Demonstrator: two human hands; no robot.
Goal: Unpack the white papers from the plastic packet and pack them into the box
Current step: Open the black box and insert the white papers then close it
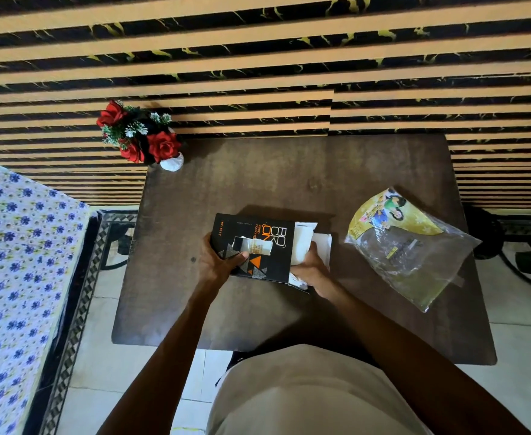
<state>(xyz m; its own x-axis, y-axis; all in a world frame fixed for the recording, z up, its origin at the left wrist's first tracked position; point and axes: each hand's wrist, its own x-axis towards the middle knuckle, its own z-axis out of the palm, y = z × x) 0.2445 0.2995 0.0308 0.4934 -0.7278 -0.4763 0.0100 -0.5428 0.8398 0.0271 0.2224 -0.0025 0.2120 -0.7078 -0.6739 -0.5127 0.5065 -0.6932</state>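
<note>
A black box [267, 237] with orange lettering lies on its side in the middle of the dark table [257, 183]. My left hand [218, 262] grips the box's left end, thumb on its top face. At the box's open right end, my right hand [309, 268] is closed on a bundle of white papers [303, 243] that sticks partly out of the opening. The plastic packet [405, 249], clear with a yellow printed top, lies crumpled on the table to the right, apart from both hands.
A white vase of red artificial roses [146, 139] stands at the table's far left corner. A bed with a blue-flowered cover [13, 277] is on the left. A striped wall runs behind the table; tiled floor lies around it.
</note>
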